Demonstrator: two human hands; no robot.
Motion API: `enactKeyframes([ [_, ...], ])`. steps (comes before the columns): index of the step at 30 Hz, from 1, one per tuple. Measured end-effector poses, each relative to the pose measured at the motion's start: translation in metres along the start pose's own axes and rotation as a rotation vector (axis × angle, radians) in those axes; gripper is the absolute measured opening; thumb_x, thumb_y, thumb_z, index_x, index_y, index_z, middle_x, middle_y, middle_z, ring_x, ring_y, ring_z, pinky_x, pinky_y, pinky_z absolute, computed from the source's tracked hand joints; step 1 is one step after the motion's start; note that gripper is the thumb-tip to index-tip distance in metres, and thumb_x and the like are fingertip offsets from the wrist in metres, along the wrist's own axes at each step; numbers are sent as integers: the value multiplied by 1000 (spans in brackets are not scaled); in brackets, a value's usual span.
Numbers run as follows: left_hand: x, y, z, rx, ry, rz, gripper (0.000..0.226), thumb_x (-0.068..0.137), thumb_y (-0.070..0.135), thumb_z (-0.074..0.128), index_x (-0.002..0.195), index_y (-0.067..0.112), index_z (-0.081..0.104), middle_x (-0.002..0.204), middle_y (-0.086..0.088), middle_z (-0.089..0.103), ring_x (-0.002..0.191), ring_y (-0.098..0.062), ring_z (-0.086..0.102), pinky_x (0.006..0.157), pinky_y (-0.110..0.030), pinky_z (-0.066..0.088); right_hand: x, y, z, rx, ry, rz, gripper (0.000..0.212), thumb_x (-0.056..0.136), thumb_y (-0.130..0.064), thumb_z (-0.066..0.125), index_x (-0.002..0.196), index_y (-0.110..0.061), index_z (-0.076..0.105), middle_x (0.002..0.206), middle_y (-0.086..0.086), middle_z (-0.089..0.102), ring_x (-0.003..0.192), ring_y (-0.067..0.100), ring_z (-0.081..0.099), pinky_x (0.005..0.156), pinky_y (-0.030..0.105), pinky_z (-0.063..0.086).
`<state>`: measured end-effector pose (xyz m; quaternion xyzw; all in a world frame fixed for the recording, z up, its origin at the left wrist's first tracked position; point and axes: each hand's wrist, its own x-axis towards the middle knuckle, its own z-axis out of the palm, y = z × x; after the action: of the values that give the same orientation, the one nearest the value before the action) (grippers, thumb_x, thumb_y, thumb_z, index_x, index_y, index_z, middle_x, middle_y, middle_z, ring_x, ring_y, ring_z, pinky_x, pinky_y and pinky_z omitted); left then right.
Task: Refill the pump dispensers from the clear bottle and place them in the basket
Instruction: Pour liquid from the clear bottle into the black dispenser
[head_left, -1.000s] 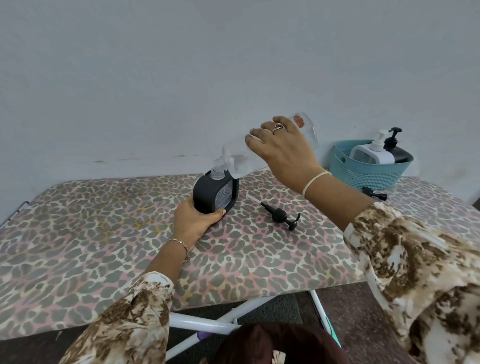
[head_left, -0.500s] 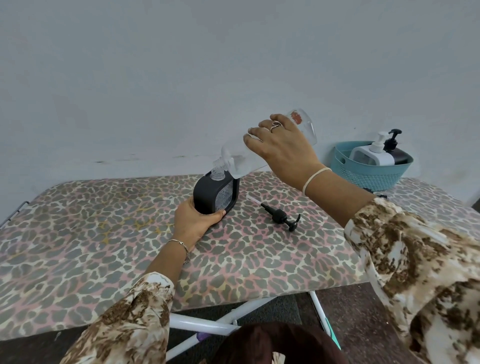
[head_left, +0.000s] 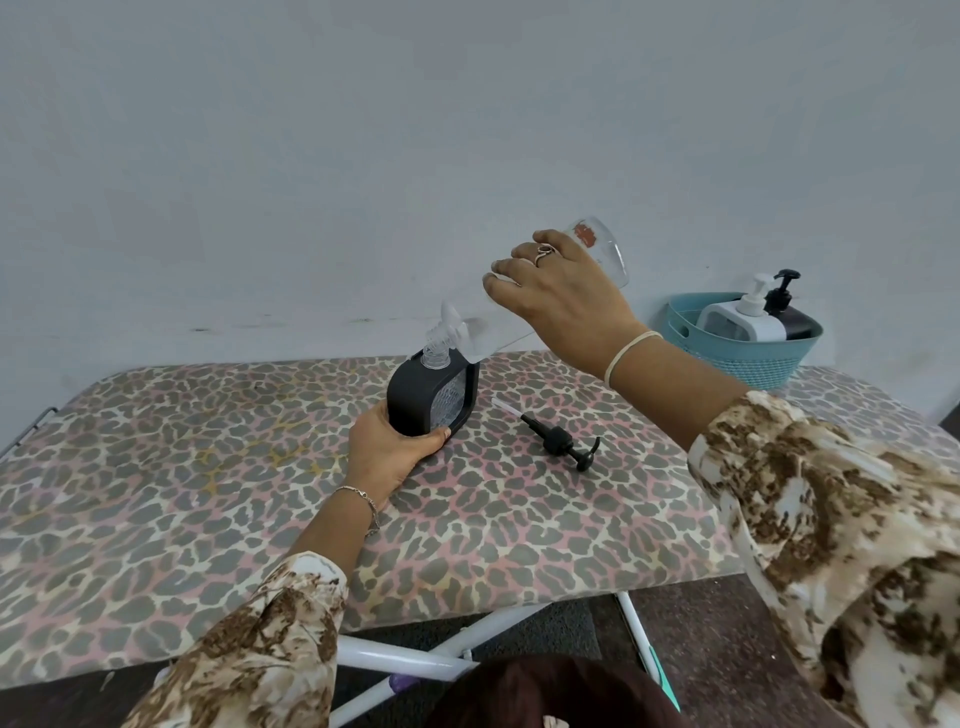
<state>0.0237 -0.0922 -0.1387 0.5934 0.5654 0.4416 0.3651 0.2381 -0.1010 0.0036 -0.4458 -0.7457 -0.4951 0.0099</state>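
Observation:
A black square dispenser stands upright on the leopard-print board, its neck uncovered. My left hand grips its lower left side. My right hand holds the clear bottle tilted steeply, base up to the right, its mouth meeting the dispenser's neck. The black pump head with its white tube lies on the board just right of the dispenser. At the far right a teal basket holds a white dispenser and a black dispenser, both with pumps on.
A grey wall rises right behind the board. The board's white folding legs and dark floor show below its near edge. My patterned sleeves fill the lower corners.
The clear bottle's base has risen a little, so it tilts more steeply. My left hand and the black dispenser have stayed put.

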Motion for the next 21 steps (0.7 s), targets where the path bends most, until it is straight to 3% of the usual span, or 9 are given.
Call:
enactKeyframes([
  [15, 2, -2, 0, -1, -7, -8, 62, 56, 21, 92, 112, 12, 65, 109, -4, 71, 96, -18, 68, 89, -39, 56, 9, 7, -4, -22, -14, -68, 32, 85, -2, 51, 112, -17, 59, 111, 3, 68, 106, 25, 62, 105, 40, 36],
  [21, 2, -1, 0, -13, -13, -11, 55, 57, 20, 92, 106, 15, 67, 103, -4, 73, 90, -17, 70, 86, -39, 57, 13, 10, -2, -24, 7, -93, 29, 87, -1, 51, 109, -17, 60, 107, 2, 69, 103, 25, 62, 104, 40, 36],
])
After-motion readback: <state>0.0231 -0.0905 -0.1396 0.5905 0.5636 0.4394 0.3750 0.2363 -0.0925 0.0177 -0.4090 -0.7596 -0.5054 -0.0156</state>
